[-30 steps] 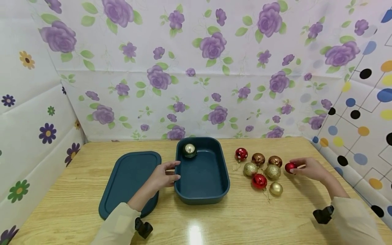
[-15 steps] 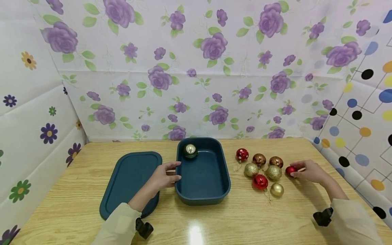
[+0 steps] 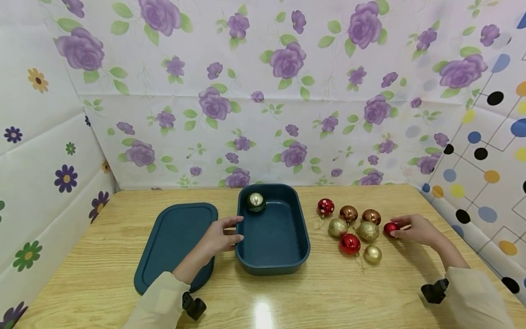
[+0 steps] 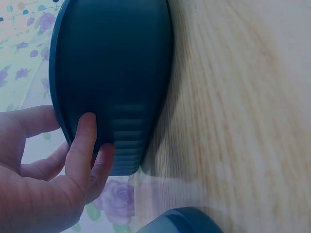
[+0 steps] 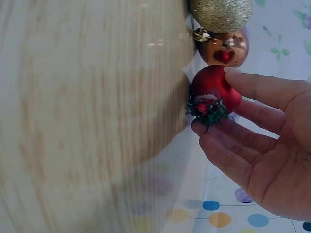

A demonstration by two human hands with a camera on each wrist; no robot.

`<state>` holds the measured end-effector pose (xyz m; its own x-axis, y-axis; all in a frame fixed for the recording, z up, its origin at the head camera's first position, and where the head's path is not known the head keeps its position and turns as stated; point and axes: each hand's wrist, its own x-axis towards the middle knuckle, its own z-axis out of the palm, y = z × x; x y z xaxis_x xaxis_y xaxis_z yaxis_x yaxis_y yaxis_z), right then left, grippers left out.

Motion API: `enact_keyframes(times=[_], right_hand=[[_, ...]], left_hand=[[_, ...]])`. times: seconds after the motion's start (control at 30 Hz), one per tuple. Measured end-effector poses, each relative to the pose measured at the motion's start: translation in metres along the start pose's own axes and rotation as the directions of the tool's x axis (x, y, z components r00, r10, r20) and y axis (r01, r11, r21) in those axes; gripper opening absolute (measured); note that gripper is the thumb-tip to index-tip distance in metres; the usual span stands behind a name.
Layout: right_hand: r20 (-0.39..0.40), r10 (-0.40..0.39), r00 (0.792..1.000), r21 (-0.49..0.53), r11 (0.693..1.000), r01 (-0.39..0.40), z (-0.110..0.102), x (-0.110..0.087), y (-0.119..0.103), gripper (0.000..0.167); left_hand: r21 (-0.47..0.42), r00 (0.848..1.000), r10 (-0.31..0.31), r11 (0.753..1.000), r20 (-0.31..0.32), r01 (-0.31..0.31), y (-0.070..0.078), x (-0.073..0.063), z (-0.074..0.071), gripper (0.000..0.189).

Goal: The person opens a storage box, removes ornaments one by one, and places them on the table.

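My right hand (image 3: 417,230) pinches a red Christmas ball (image 3: 391,229) between thumb and fingers, low at the table's right side. A green sprig with a small red decoration sits on that ball in the right wrist view, facing the fingertips. My left hand (image 3: 218,236) holds the left rim of a dark teal box (image 3: 273,270); in the left wrist view some fingers (image 4: 80,155) lie against its outer wall, and fingertips beyond the rim are hidden. One shiny ball (image 3: 255,202), pale gold above and dark green below, lies in the box's far left corner.
Left of the box lies its matching flat lid (image 3: 176,233), partly under my left arm. Between box and right hand are copper balls (image 3: 371,217), glittery gold balls (image 3: 368,231), a smooth gold ball (image 3: 372,254), a shiny red ball (image 3: 349,244) and a white-dotted red ball (image 3: 325,207).
The red ball in my right hand has come slightly down and nearer to me, with the fingers staying on it. My left hand keeps its place on the box rim.
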<state>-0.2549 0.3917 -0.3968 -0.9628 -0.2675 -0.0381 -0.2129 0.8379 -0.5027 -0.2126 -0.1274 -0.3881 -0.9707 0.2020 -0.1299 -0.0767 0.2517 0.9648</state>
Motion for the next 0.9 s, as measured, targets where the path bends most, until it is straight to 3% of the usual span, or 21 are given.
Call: enact_keyframes(times=[0.17,0.33,0.57,0.9], right_hand=[[-0.016,0.005,1.0,0.025,1.0,-0.004,-0.004,-0.003,-0.001,0.056],[-0.081,-0.024,0.996,0.008,1.0,0.025,-0.01,-0.002,-0.016,0.058],[-0.123,-0.087,0.989,0.033,0.995,0.092,-0.017,0.005,-0.058,0.057],[-0.071,-0.215,0.974,0.183,0.957,0.225,-0.003,0.031,-0.126,0.054]], left_hand=[[-0.001,1.0,-0.004,1.0,0.002,0.004,0.001,0.0,0.001,0.051],[-0.004,1.0,-0.009,1.0,0.006,0.009,0.001,0.001,0.0,0.051],[-0.012,1.0,-0.017,1.0,0.005,0.017,-0.003,0.004,-0.001,0.052],[0.003,1.0,-0.011,1.0,0.009,0.011,-0.002,0.003,-0.001,0.052]])
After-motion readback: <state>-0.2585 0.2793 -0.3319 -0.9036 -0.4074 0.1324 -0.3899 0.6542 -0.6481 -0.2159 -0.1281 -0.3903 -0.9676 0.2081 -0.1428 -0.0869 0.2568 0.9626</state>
